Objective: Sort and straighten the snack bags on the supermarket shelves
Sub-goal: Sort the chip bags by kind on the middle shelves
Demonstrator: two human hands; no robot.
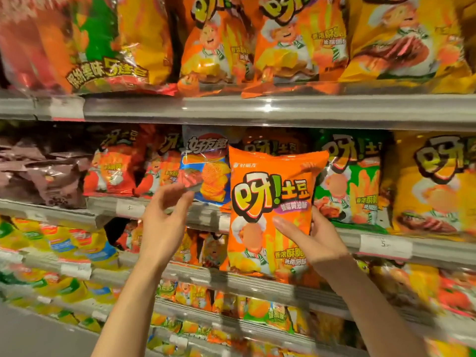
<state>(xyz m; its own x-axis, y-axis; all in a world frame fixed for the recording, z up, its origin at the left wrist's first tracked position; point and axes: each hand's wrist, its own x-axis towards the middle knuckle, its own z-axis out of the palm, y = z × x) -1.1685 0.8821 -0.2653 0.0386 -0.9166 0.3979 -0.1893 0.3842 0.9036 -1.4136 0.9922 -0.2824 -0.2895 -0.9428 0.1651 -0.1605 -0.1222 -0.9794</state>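
Orange bag upright in right-hand grip.

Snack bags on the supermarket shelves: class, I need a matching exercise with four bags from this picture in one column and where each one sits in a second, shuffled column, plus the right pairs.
Column one
1. orange bag
2. blue bag
3. green bag
4. brown bags

Column two
A. far left of the middle shelf
B. held in the right hand, in front of the shelf
C. on the middle shelf, just above the left hand
D. on the middle shelf, right of the held bag

Pairs: 1-B, 2-C, 3-D, 4-A
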